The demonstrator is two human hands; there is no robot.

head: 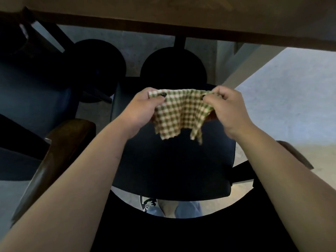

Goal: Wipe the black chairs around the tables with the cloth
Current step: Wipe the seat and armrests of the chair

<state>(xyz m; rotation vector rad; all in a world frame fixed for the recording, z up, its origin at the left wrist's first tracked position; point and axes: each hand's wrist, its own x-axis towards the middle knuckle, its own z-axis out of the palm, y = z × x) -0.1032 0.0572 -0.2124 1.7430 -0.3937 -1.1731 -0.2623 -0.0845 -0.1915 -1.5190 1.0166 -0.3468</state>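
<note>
Landmark: black chair (174,164), seat directly below hands, front edge tucked toward table edge (181,33).
Second chair (32,99) left of it, narrow floor gap between.
Wooden armrest (54,157) at chair's left side.
Left hand (143,108) above seat, thumb and fingers pinching cloth's upper left corner.
Checked cloth (180,113) stretched between hands, lower edge hanging free, clear of seat.
Right hand (225,110) pinching upper right corner, remaining fingers curled.
Open concrete floor (291,106) right of chair.

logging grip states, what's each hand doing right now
Left hand: fingers pinch the top left corner of the checked cloth.
Right hand: fingers pinch its top right corner.
</note>
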